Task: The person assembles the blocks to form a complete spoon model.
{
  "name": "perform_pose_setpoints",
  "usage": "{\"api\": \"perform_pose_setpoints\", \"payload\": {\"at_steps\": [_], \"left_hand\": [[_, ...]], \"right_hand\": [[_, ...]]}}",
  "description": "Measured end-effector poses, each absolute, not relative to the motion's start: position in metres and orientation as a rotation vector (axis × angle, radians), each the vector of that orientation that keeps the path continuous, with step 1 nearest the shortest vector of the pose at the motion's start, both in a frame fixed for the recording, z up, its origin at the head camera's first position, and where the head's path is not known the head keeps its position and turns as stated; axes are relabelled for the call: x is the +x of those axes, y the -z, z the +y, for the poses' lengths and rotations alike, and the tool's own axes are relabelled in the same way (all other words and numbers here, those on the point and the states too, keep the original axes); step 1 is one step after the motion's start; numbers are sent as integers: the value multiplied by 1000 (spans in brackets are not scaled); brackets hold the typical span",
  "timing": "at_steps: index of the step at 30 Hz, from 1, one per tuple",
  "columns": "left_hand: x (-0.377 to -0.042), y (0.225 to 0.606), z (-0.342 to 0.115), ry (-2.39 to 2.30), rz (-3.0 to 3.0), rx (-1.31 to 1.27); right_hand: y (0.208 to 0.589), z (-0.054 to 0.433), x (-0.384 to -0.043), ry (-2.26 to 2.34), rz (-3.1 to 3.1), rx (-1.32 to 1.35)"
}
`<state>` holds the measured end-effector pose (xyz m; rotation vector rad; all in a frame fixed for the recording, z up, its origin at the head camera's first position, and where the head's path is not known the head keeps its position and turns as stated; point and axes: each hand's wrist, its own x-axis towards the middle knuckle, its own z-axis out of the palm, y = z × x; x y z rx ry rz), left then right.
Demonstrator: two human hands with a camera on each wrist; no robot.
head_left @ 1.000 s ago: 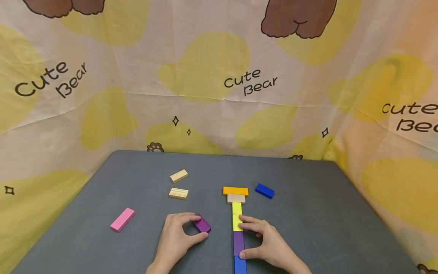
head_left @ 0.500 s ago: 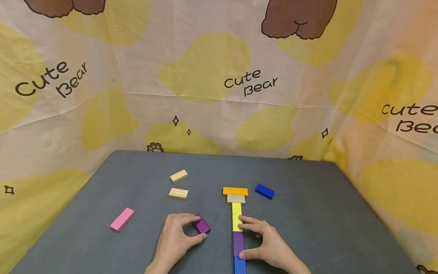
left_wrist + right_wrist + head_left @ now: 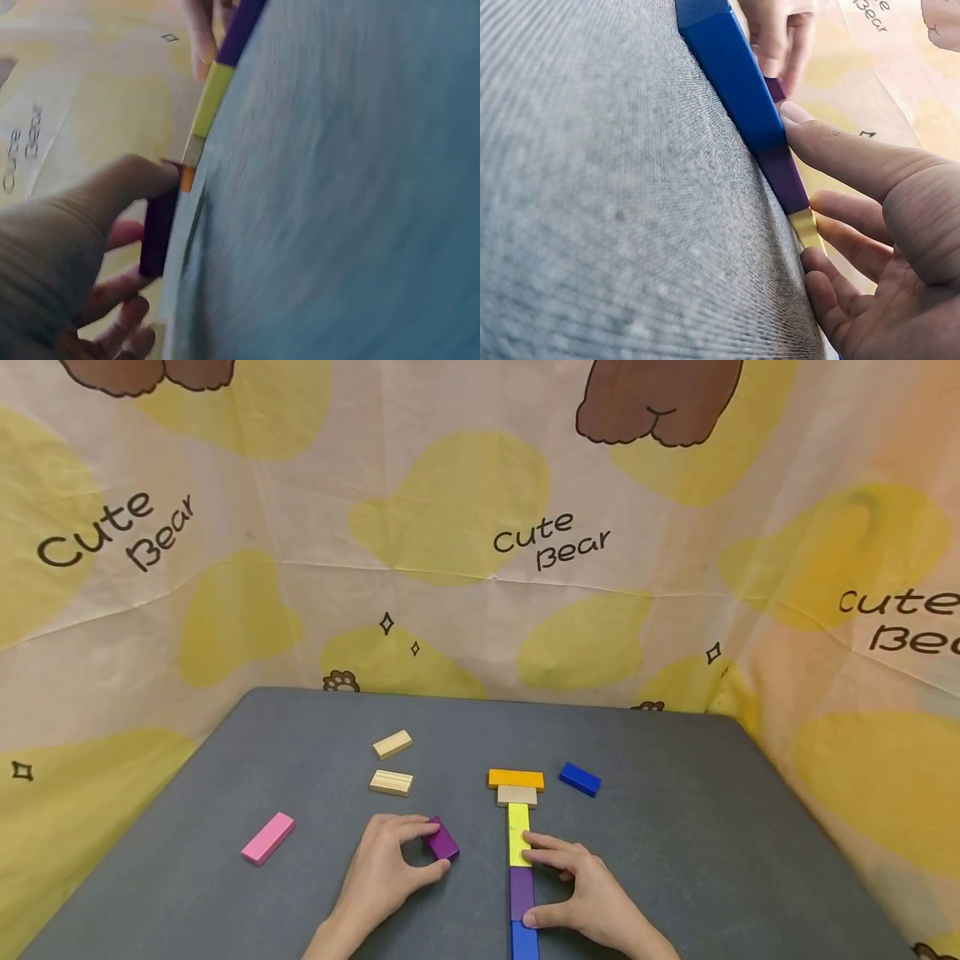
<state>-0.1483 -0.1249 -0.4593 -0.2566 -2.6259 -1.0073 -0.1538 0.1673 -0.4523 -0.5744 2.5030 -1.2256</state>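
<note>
My left hand [image 3: 378,868] pinches a purple block [image 3: 442,840] between thumb and fingertips, at a slant left of a line of blocks. In the left wrist view, the thumb tip lies at one end of this block [image 3: 158,234] and a fingertip at the other. My right hand [image 3: 588,893] rests along the right side of the line. Its fingertips touch the yellow block [image 3: 518,835]; its thumb tip sits where the violet block [image 3: 521,893] meets the blue block [image 3: 524,939]. Beyond the yellow block, a pale wooden block [image 3: 517,795] and an orange block [image 3: 516,779] lie crosswise.
On the dark grey table [image 3: 675,827], a pink block [image 3: 268,838] lies far left. Two plain wooden blocks [image 3: 392,782] are behind my left hand. Another blue block [image 3: 580,779] lies right of the orange one. A printed cloth [image 3: 450,510] hangs around the table.
My left hand has shifted slightly away from me with the purple block, which has turned a little. My right hand and the line of blocks stay practically in place.
</note>
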Motion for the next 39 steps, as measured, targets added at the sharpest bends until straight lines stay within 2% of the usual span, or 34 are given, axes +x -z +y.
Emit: {"api": "perform_pose_setpoints", "payload": {"at_steps": [13, 20, 28, 39], "left_hand": [[-239, 436, -119, 1197, -2547, -550], [-277, 433, -106, 1167, -2666, -606], [-299, 433, -96, 1121, -2776, -597], [-307, 445, -95, 1136, -2830, -526]], "right_hand": [[456, 168, -158, 1194, 2534, -550], [455, 169, -158, 1215, 2520, -566], [453, 169, -155, 1256, 2480, -574], [455, 169, -157, 1237, 2490, -553]]}}
